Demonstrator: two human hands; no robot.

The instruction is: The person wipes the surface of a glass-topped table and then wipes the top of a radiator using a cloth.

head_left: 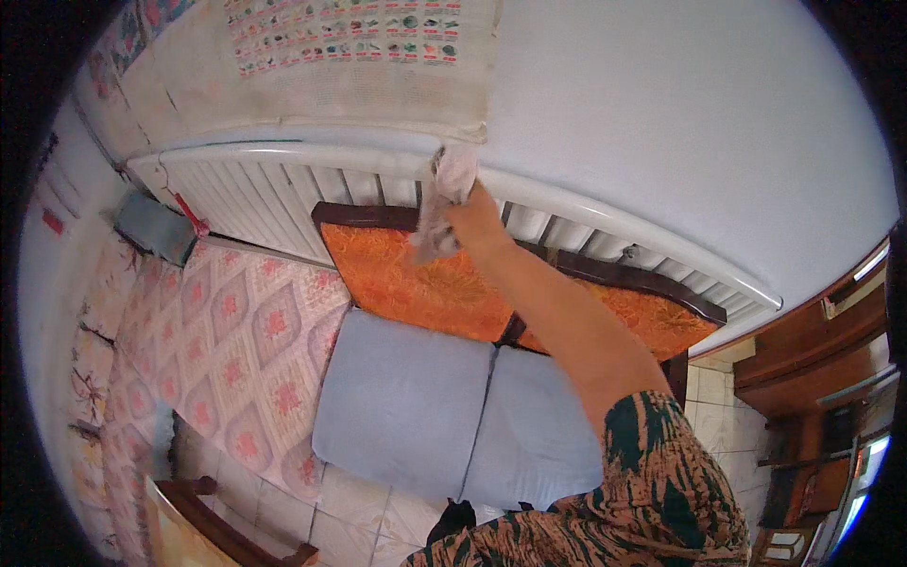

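My right hand [467, 210] is closed round a crumpled pale grey-pink cloth [436, 231]. It rests at the top rail of a long white radiator [557, 198], and part of the cloth hangs down over the dark wooden top edge of an orange patterned chair back [416, 274]. The bunched cloth hides most of my fingers. My right arm reaches up and forward across a second orange chair back [624, 317]. My left hand is out of the picture.
Two blue-grey seat cushions [406, 387] lie before the orange backs. At left is a pink diamond-patterned cover [236, 331], with a grey box-like thing [156, 227] beyond it. A printed poster [359, 85] hangs above the radiator. Brown wooden furniture [812, 369] stands at right.
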